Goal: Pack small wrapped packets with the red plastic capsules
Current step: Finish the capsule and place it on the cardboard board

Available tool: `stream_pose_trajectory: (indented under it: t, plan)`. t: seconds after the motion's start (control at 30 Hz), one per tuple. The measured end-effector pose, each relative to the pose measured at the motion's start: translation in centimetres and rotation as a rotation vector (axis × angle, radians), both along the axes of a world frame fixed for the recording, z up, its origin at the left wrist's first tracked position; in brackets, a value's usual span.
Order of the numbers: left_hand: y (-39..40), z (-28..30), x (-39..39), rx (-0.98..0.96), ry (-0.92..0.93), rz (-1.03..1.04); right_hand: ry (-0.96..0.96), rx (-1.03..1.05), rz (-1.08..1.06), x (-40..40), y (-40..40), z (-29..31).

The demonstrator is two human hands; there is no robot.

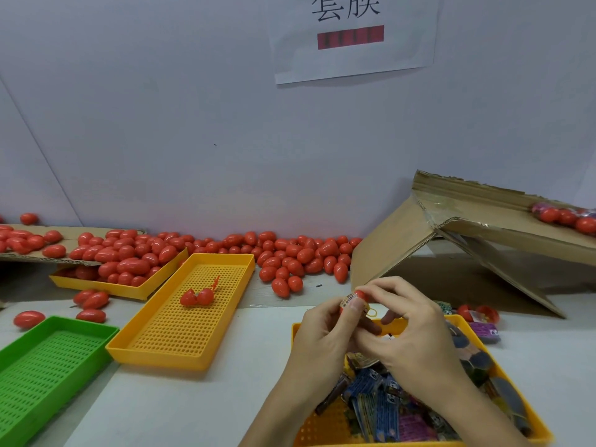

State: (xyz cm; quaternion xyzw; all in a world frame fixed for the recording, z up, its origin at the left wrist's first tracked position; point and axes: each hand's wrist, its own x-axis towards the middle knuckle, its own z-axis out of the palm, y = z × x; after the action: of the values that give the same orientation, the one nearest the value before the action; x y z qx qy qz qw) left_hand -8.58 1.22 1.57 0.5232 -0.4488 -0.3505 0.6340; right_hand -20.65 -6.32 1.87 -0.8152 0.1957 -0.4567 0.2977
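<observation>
Both hands meet above the far edge of an orange tray (535, 429) full of small wrapped packets (383, 411). My left hand (322, 333) and my right hand (416, 337) pinch a red plastic capsule (360, 295) with a small packet (350, 300) pressed into it; most of the capsule is hidden by fingers. An opened red capsule (197, 297) lies in the middle yellow tray (154, 350). Many loose red capsules (296, 256) lie along the wall.
A green tray (19, 411) sits at the front left. Another yellow tray (96, 285) with capsules stands at the back left under cardboard (32, 258). A tilted cardboard box (451, 240) with more capsules is at the right. Packets and a capsule (480, 317) lie beside it.
</observation>
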Motion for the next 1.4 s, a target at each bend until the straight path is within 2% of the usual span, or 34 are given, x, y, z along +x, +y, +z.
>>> stream_pose_trajectory:
  t: [0.23, 0.4, 0.47, 0.6, 0.67, 0.73, 0.87, 1.03, 1.27, 1.4]
  plan:
    - [0.0, -0.1, -0.1, 0.007, 0.014, 0.017, 0.023, -0.013, 0.005, 0.0, -0.1, 0.0]
    - [-0.3, -0.4, 0.3, -0.014, -0.098, 0.154, 0.104, -0.024, -0.02, -0.1, -0.5, -0.3]
    - [-0.3, -0.3, 0.3, 0.0, -0.014, 0.137, 0.112, -0.017, -0.012, 0.1, -0.5, -0.4]
    - [0.0, 0.3, 0.2, 0.041, 0.299, 0.0, 0.062, 0.068, 0.026, 0.2, -0.3, -0.3]
    - [-0.1, 0.3, 0.1, 0.068, 0.366, -0.011, 0.06, 0.096, 0.025, 0.3, -0.3, -0.3]
    - [-0.3, 0.2, 0.0, 0.085, 0.4, 0.006, 0.079, 0.104, 0.018, 0.3, -0.4, -0.4]
    - [-0.2, 0.3, 0.1, 0.075, 0.346, 0.049, 0.091, 0.074, 0.007, 0.4, -0.5, -0.4]
    - [-0.2, 0.7, -0.1, 0.11, 0.548, 0.041, 0.04, 0.1, 0.043, 0.4, -0.2, 0.0]
    - [-0.3, 0.6, 0.1, 0.118, 0.636, 0.014, 0.054, 0.083, 0.029, 0.4, -0.1, 0.1]
    - [-0.3, 0.3, 0.2, 0.064, 0.572, 0.055, 0.086, 0.118, 0.018, 0.5, -0.3, -0.4]
